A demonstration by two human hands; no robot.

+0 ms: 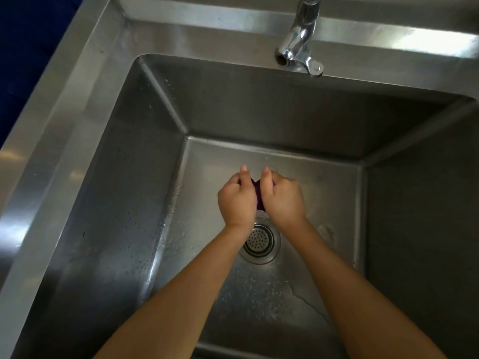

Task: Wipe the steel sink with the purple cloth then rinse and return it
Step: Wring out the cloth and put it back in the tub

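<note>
Deep inside the steel sink [145, 193], both my hands are curled round the purple cloth [258, 195]. Only a dark strip of it shows between them, bunched tight. My left hand [237, 200] grips its left side and my right hand [283, 198] grips its right side, thumbs pointing away from me. The hands hang just above and beyond the round drain strainer [260, 240]. A thin trickle of water seems to fall from the cloth toward the drain.
The chrome tap [298, 45] juts over the back rim, with no stream visible from its spout. Water drops cover the sink's left wall and floor. A broad steel ledge [59, 120] runs along the left side.
</note>
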